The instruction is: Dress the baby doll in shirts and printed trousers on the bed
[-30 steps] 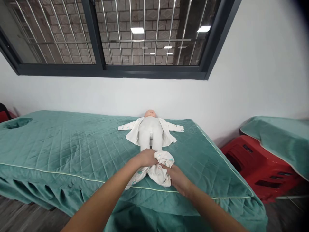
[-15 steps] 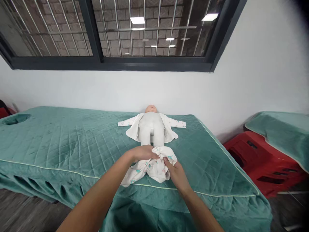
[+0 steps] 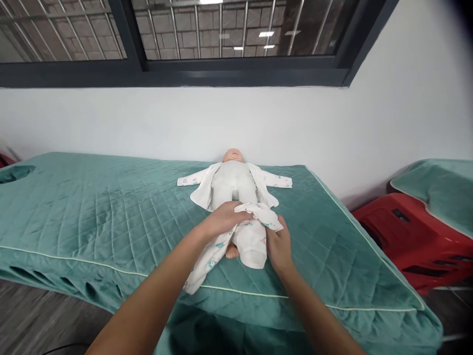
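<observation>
A baby doll (image 3: 233, 180) lies on its back on the bed, head toward the wall, in an open white jacket (image 3: 202, 195) with its printed sleeves spread out. White baby pants (image 3: 251, 241) with a small coloured print are bunched over the doll's lower legs. My left hand (image 3: 225, 219) grips the waist part of the pants from the left, thumb on top. My right hand (image 3: 278, 244) pinches the right side of the cloth. One pant leg hangs down to the left; a bare doll foot (image 3: 232, 251) shows between the legs. The other foot is hidden.
A green quilted cover (image 3: 111, 212) spreads over the bed, with a face hole (image 3: 16, 173) at the far left. Red plastic stools (image 3: 414, 236) stand at the right, partly under green cloth (image 3: 439, 190). Behind are a white wall and a barred window (image 3: 229, 29).
Both hands have lifted the pants slightly up toward the doll's body, covering more of its legs. A doll foot has come into view. The camera has tilted down a little.
</observation>
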`<action>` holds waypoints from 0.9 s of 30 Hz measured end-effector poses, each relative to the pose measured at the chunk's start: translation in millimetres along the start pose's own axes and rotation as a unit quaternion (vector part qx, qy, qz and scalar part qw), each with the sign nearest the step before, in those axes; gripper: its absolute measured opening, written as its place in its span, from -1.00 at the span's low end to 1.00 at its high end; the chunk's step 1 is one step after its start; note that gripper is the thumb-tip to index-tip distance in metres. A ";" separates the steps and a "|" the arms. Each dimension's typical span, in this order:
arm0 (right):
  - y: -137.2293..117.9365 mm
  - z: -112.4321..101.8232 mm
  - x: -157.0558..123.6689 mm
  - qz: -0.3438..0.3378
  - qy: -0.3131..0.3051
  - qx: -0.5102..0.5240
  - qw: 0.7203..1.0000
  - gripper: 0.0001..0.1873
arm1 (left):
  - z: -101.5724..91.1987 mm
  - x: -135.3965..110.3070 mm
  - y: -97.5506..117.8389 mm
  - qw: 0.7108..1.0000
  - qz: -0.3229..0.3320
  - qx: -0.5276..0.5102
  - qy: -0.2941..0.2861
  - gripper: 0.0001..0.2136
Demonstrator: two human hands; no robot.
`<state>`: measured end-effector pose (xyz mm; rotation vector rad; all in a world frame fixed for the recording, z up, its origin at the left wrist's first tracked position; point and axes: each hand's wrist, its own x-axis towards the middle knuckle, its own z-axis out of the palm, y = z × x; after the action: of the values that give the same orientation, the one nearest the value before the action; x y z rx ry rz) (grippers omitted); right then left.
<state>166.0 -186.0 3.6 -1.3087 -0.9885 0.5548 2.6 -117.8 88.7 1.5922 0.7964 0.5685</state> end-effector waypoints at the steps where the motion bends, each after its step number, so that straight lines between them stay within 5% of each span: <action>1: 1.3 0.6 4.3 -0.003 0.001 -0.009 1.000 -0.83 | 1.6 4.1 0.0 0.999 0.013 0.036 0.032 -0.77; 6: 7.5 3.2 22.9 -0.009 0.005 -0.023 1.000 -0.81 | 6.5 20.9 -2.1 0.978 0.066 0.144 0.136 -0.83; 18: 22.1 8.8 65.8 0.004 -0.076 -0.002 0.997 -0.81 | -3.8 55.0 -15.8 0.959 0.070 0.188 0.198 -0.82; 23: 24.4 3.7 65.0 0.038 -0.110 -0.025 0.993 -0.76 | -25.9 41.1 -24.1 0.992 0.028 0.037 0.121 -0.75; 27: -1.7 3.7 65.8 -0.082 -0.196 -0.084 0.974 -0.68 | -44.0 27.6 -43.1 0.981 0.018 -0.182 0.071 -0.68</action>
<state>195.6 -130.6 23.7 -1.2757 -1.4830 0.6263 -20.0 -65.8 52.0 1.2411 0.7218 0.8116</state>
